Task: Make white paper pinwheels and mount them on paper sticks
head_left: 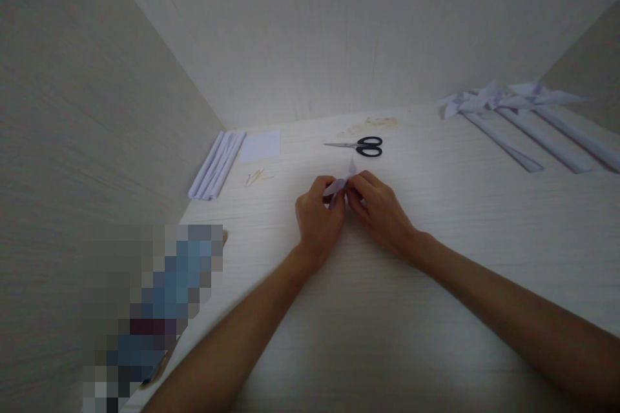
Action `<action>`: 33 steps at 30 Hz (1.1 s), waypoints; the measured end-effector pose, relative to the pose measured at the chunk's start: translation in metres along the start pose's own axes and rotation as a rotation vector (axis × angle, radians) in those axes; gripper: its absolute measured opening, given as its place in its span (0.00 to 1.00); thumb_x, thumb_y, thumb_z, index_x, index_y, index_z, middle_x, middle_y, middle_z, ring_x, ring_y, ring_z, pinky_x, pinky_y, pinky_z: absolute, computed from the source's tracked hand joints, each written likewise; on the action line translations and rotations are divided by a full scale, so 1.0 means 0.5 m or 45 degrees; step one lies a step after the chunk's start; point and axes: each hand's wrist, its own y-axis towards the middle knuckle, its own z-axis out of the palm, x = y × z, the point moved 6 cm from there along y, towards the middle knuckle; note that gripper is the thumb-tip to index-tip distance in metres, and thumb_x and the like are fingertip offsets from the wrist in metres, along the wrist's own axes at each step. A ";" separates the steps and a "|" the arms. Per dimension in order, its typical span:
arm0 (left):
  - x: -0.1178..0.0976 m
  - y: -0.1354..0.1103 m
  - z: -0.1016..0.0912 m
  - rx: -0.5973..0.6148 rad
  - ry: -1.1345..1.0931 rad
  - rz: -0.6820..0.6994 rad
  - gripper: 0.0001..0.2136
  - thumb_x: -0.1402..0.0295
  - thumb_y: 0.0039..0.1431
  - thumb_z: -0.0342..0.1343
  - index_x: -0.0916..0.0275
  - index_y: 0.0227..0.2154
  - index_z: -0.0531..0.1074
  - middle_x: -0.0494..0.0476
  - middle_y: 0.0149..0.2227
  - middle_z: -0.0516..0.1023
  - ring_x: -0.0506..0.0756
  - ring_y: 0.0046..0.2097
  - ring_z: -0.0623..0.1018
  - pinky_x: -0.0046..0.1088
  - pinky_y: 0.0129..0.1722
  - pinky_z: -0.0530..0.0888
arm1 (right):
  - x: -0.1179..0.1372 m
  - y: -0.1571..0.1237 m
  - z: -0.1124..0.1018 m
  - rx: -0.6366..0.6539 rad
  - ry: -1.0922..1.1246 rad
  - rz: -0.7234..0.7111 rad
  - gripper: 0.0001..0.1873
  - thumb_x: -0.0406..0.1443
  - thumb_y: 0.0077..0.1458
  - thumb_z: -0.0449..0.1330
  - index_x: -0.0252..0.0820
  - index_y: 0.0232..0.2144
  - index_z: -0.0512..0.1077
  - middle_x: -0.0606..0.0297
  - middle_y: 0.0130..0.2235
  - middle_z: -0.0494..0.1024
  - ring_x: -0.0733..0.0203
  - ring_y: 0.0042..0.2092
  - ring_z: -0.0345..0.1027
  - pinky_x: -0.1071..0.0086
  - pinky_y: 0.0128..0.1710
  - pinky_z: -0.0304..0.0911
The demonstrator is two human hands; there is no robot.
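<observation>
Near the centre of the frame, a small folded piece of white paper (340,184) is held between both hands, raised toward the fingertips. By the left hand (320,216), one side of the paper is pinched between thumb and fingers, with the fingers curled nearly closed. By the right hand (382,210), the other side is gripped at the fingertips, its fingers bent and close together; the exact fold is partly hidden by them. Just above the hands, black-handled scissors (358,144) are laid on the white table (310,348), with the blades pointed left. Beyond them, pale scraps (382,121) are scattered. At the left of the table, rolled paper tubes (216,168) are lined up side by side, and a square paper sheet (260,145) is placed next to them. Below the sheet, small thin pieces (256,175) are strewn. At the upper right, three paper pinwheels (542,140) are set out in a row, with their sticks slanted toward the lower right.
</observation>
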 end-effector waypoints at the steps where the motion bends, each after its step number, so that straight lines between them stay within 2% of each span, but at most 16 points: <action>1: 0.000 0.000 0.000 0.001 0.000 -0.003 0.03 0.72 0.47 0.53 0.63 0.28 0.67 0.51 0.25 0.74 0.48 0.26 0.74 0.22 0.28 0.71 | 0.000 0.000 0.000 0.001 0.003 0.001 0.06 0.28 0.52 0.47 0.38 0.27 0.63 0.61 0.31 0.65 0.64 0.30 0.58 0.70 0.30 0.56; 33: -0.001 0.000 0.000 0.005 -0.030 -0.007 0.03 0.72 0.47 0.53 0.62 0.27 0.67 0.50 0.24 0.74 0.48 0.26 0.74 0.21 0.27 0.71 | -0.002 0.000 -0.005 -0.044 0.013 -0.018 0.07 0.27 0.50 0.48 0.41 0.23 0.59 0.65 0.28 0.62 0.65 0.28 0.57 0.70 0.29 0.55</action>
